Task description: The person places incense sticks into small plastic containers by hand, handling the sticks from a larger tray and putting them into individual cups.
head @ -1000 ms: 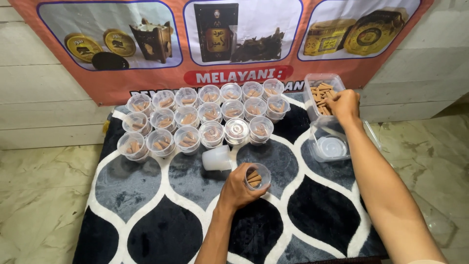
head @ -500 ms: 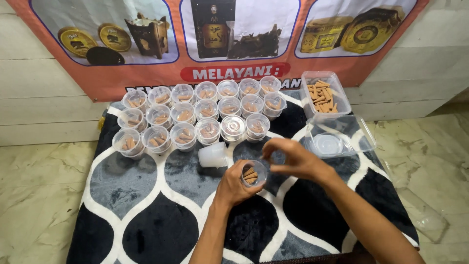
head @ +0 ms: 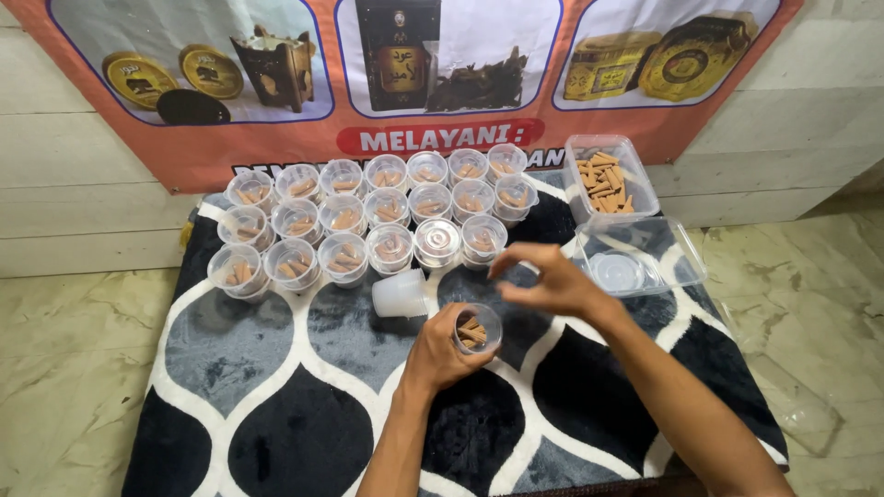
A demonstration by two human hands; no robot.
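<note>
My left hand [head: 435,357] grips a small clear plastic cup [head: 477,329], tilted toward me, with a few brown incense cones inside. Just above and to the right of the cup hovers my right hand [head: 550,281], fingers curled and apart, with nothing visible between them. A clear rectangular box [head: 610,180] of the same brown cones sits at the back right of the rug.
Several filled clear cups [head: 368,221] stand in rows at the back of a black, grey and white rug [head: 276,405]; one [head: 437,241] has a lid on. An empty cup [head: 401,294] lies on its side. The flat box lid [head: 677,267] holds a round cup lid [head: 619,271]. A banner [head: 184,156] covers the wall.
My right hand has come back from the box of cones at the back right to just above the cup in my left hand. The left hand has stayed put.
</note>
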